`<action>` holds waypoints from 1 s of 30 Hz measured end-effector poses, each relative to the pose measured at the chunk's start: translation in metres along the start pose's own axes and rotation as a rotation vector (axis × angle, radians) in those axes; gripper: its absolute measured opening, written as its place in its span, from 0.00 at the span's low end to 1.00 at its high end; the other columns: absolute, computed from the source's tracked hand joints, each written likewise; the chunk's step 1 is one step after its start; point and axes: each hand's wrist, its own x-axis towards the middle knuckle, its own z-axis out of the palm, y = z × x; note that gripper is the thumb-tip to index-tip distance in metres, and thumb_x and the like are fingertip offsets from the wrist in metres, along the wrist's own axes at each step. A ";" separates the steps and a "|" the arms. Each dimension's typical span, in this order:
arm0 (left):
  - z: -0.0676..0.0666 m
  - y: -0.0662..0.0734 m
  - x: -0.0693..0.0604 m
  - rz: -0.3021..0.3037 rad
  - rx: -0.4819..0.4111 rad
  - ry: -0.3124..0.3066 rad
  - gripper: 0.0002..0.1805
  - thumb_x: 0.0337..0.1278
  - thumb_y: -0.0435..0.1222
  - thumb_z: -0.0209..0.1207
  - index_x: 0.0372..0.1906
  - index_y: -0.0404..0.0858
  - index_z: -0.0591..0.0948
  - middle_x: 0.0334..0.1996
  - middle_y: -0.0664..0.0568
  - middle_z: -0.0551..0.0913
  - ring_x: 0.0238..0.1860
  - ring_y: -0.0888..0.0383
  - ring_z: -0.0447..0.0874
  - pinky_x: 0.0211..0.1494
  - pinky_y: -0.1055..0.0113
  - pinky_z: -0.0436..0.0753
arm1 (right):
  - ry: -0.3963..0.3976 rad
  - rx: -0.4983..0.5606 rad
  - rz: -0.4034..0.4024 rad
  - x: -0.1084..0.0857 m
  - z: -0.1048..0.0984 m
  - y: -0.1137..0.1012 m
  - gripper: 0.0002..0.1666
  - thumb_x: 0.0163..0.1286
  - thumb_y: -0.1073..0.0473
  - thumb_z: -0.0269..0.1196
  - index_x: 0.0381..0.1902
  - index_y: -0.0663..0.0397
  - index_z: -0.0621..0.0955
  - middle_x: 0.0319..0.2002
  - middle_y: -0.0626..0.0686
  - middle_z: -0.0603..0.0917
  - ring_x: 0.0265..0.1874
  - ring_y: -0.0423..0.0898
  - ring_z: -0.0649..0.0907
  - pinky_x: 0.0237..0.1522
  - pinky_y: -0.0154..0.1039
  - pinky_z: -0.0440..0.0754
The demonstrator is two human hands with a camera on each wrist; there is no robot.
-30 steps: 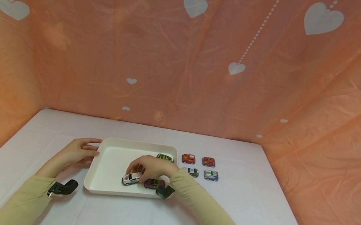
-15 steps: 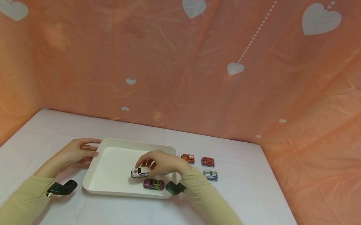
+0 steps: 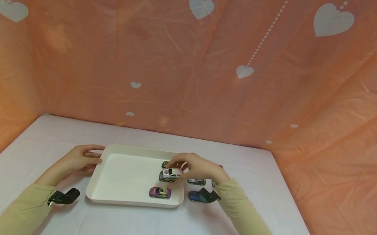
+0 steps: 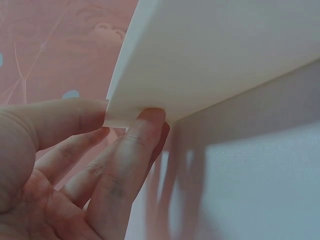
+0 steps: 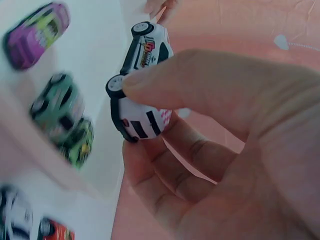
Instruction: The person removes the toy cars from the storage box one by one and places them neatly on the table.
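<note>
My right hand (image 3: 200,168) pinches a white toy car (image 5: 142,75) with pink dots between thumb and fingers. In the head view it is over the right part of a white tray (image 3: 93,184). Below this car a grey-green toy car (image 5: 59,107) sits in the tray, beside a green patterned toy car (image 5: 80,145). Nearer the tray's front is a purple and lime toy car (image 3: 160,193). My left hand (image 3: 79,159) holds the tray's left rim; its thumb meets the rim edge and a fingertip presses the outer wall (image 4: 200,65).
Right of the tray, on the white table (image 3: 246,218), stand a blue toy car (image 3: 194,196) and a white and dark toy car (image 3: 196,181). A red toy car (image 5: 57,230) shows in the right wrist view. An orange curtain (image 3: 168,52) with hearts encloses the back and sides.
My right hand has lifted the white toy car and carried it rightward and back across the tray. The grey-green and blue toy cars have come into sight. My left hand stays at the rim.
</note>
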 end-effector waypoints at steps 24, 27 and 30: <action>0.000 0.001 -0.003 0.014 -0.012 -0.004 0.34 0.60 0.32 0.61 0.68 0.27 0.62 0.57 0.28 0.73 0.40 0.56 0.83 0.37 0.63 0.83 | 0.139 0.057 0.219 -0.119 0.008 0.055 0.24 0.57 0.69 0.67 0.52 0.49 0.81 0.50 0.45 0.81 0.49 0.48 0.79 0.54 0.48 0.76; 0.000 0.001 -0.002 0.020 -0.012 -0.003 0.34 0.60 0.32 0.61 0.68 0.27 0.62 0.57 0.27 0.73 0.40 0.56 0.83 0.37 0.63 0.83 | 0.143 0.066 0.200 -0.127 0.009 0.062 0.24 0.57 0.70 0.67 0.52 0.50 0.81 0.51 0.47 0.81 0.51 0.49 0.79 0.54 0.47 0.76; 0.000 0.001 -0.002 0.020 -0.011 -0.004 0.34 0.60 0.32 0.61 0.68 0.27 0.62 0.57 0.27 0.72 0.40 0.56 0.83 0.37 0.63 0.83 | 0.150 0.068 0.193 -0.135 0.010 0.067 0.25 0.57 0.72 0.66 0.52 0.51 0.81 0.51 0.48 0.81 0.51 0.49 0.78 0.54 0.45 0.76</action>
